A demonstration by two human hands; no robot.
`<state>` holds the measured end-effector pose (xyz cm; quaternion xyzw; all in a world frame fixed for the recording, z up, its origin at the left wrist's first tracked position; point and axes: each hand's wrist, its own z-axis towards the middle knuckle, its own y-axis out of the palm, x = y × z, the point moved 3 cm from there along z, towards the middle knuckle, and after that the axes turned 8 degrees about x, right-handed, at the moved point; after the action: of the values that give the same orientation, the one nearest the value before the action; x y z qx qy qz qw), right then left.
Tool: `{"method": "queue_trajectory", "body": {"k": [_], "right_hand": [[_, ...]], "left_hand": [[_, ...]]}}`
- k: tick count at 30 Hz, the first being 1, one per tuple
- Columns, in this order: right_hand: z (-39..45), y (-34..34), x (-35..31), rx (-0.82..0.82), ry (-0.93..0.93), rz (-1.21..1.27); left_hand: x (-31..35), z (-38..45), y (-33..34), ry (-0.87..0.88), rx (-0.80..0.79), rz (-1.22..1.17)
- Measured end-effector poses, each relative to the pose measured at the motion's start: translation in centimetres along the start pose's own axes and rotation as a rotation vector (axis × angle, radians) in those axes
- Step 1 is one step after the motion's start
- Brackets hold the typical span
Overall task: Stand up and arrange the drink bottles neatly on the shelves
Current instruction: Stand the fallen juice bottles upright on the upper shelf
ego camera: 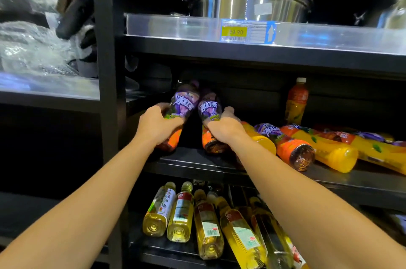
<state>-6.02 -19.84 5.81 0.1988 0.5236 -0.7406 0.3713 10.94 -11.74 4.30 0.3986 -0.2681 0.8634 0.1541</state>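
Left grip: the left hand (157, 124) curls round the lower body of a purple-labelled bottle (179, 112), thumb on the near side, tipping it toward upright at the left end of the middle shelf (197, 164).
Right grip: the right hand (224, 127) wraps a second purple bottle (208, 115) the same way; the two bottles lean cap-inward, close beside each other.
Why held so: judged from the pose, gripping low near the base lets each bottle pivot up and be set standing as a pair, which suits the neat row the task wants.
Fallen bottles: to the right of the right hand, more drinks lie on their sides on the same shelf, bases toward the camera: a yellow bottle (261, 139), a purple-and-orange one (287, 148), a long yellow-orange one (325, 150).
Standing bottle: one orange drink (296, 101) already stands upright at the back right.
Lower shelf: pale yellow bottles (182, 213) lie in a loose fan, still to be stood up.
Upper shelf: a steel pot (250, 2) sits behind a clear rail.
Writing: white stylised characters on the purple labels, likely Chinese but too blurred to read; the yellow price tag (235, 31) reads something like "39 90"; a blue arrow beside it points up.
Barcodes: white stickers show on the lower bottles, illegible.
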Motion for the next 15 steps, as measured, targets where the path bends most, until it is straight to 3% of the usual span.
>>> {"method": "queue_trajectory", "body": {"k": [3,6,15], "right_hand": [[-0.9,1.0,0.5,0.047,-0.012,0.331],[-2.1,2.1,1.0,0.048,-0.069,0.539],[-1.8,1.9,1.2,0.022,-0.131,0.241]], "left_hand": [[-0.7,-1.3,0.5,-0.016,0.044,-0.272],[-1.0,-1.8,0.7,0.047,0.001,-0.334],[-1.6,-0.9,0.5,0.015,-0.131,-0.091]]}}
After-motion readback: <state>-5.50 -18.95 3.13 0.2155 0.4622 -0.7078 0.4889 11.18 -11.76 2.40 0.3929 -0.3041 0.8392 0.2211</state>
